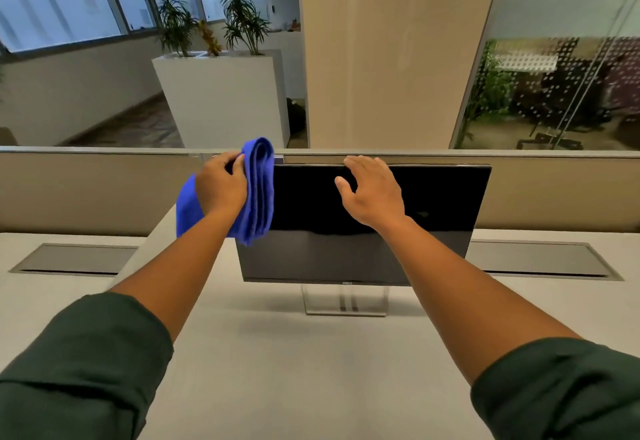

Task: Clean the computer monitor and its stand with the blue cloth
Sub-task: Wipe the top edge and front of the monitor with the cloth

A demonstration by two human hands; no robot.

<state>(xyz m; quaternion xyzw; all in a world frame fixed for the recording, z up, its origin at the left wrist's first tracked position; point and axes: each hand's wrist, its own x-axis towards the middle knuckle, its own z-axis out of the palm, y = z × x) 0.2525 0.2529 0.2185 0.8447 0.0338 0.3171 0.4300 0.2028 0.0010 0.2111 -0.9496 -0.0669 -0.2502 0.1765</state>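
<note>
Soft blue cloth (258, 193); glossy black monitor (433, 204); matt desk (277, 353).

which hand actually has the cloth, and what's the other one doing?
The left hand grips the folded blue cloth at the monitor's left edge. The right hand holds no cloth; its relaxed fingers rest on the monitor's top edge.

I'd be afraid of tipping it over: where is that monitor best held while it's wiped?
Probably the top edge of the monitor, from above and in front, as the right hand does: the panel is thin and upright on a narrow stand.
</note>
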